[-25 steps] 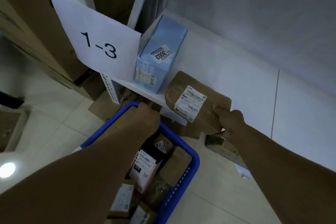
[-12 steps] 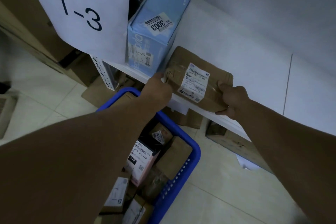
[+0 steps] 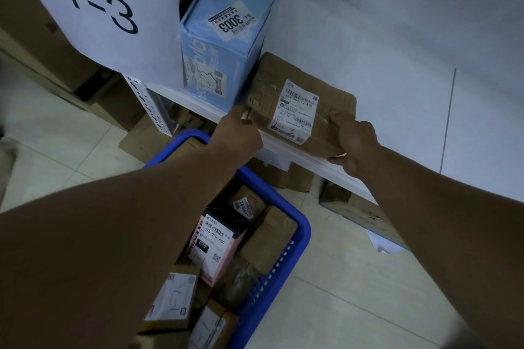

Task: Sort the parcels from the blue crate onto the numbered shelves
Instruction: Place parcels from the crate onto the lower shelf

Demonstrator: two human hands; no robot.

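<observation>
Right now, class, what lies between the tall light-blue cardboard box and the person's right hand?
In the head view, a flat brown cardboard parcel with a white label lies there, beside the light-blue box; the right hand grips its corner.

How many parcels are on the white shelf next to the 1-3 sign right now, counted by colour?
Light blue box: 1
Brown cardboard parcel: 1
Total: 2
</observation>
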